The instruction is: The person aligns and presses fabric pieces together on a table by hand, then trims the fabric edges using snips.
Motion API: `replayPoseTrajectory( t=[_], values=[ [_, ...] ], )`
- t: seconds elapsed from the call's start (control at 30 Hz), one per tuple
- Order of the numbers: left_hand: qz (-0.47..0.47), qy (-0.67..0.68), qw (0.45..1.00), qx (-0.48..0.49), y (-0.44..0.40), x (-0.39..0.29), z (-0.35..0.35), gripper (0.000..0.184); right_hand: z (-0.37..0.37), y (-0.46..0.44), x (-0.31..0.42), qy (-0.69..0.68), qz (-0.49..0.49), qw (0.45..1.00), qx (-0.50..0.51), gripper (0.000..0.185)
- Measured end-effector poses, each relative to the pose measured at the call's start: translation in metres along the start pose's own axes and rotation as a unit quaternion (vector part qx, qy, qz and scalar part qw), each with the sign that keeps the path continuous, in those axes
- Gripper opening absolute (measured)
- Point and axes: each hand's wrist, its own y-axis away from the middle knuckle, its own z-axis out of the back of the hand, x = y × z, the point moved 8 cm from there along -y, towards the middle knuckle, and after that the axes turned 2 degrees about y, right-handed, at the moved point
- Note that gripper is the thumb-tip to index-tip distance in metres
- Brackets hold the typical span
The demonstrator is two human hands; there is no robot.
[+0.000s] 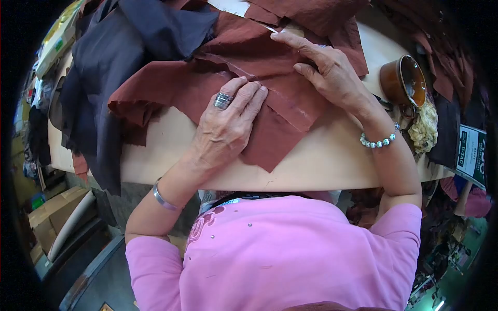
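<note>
Reddish-brown fabric (pixel 282 111) lies on the pale tabletop, with a whitish line running diagonally across it. My left hand (pixel 231 116), wearing a wide ring, rests on this fabric with its fingers pressed together near the line; whether they grip any cloth is hidden. Farther up and to the right, my right hand (pixel 324 67) touches the fabric, its index finger stretched out and its thumb apart. At that fingertip is the end of a thin pale strip (pixel 267 27). Dark navy fabric (pixel 111 67) lies to the left.
A brown glossy pot (pixel 391 80) stands at the right, beside a clump of cream fibres (pixel 424 129). More reddish-brown cloth (pixel 306 13) is piled at the back. The pale table's front edge (pixel 290 184) runs close to my body. Cardboard boxes (pixel 54 217) sit lower left.
</note>
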Motion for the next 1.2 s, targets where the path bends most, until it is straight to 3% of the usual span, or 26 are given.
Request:
replayPoseTrajectory(
  t=[0.23,0.33,0.4,0.53,0.63,0.73,1.03,1.2],
  values=[
    [0.008,0.077,0.992,-0.097,0.003,0.003,0.015,0.035,-0.001,-0.013,-0.006,-0.010,-0.148,0.984,0.094,0.068],
    [-0.015,0.067,0.995,-0.077,0.010,0.001,0.012,0.033,-0.005,-0.016,-0.005,0.029,-0.083,0.996,0.027,0.067],
    [-0.026,0.053,0.998,-0.010,0.010,-0.003,0.008,0.032,-0.009,-0.015,-0.010,0.006,-0.083,0.996,0.019,0.067],
    [-0.013,0.051,0.999,-0.013,0.004,0.000,0.008,0.038,-0.010,-0.016,-0.008,-0.001,-0.104,0.994,0.018,0.066],
    [-0.013,0.023,1.000,0.017,-0.004,-0.002,0.005,0.040,-0.010,-0.021,0.002,-0.033,-0.013,0.999,-0.033,0.064],
    [-0.005,-0.012,1.000,-0.009,-0.003,0.000,0.003,0.039,-0.013,-0.021,0.001,-0.038,-0.034,0.999,-0.009,0.062],
    [-0.063,-0.043,0.997,0.024,0.001,-0.008,0.003,0.039,-0.010,-0.021,0.003,-0.023,0.049,0.998,-0.033,0.063],
    [-0.032,-0.034,0.999,0.010,0.003,-0.006,0.003,0.042,-0.005,-0.022,0.013,-0.002,0.012,0.999,0.030,0.082]
  ],
)
